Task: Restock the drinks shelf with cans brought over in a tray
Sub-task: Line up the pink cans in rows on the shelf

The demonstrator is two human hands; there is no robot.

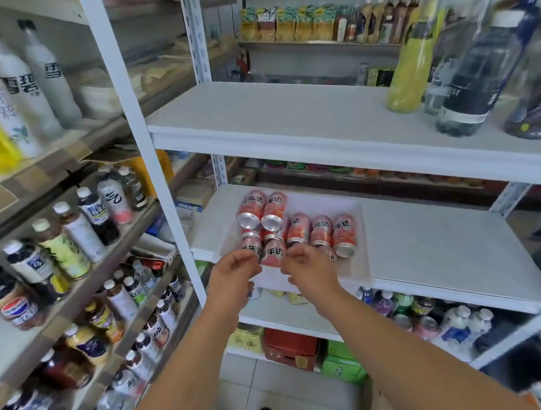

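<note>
Left hand, right hand: fingers curled, apparently pinching the nearest orange-pink aluminium cans. Cans lie sideways in shallow white plastic tray on white middle shelf. Stand each upright, label forward.

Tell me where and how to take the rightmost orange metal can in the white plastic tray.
Grip the rightmost orange metal can around its round body, coming from above and the right. It lies on its side, silver end toward you; another orange can lies close on its left, only the wall of the white plastic tray on its right.
</note>
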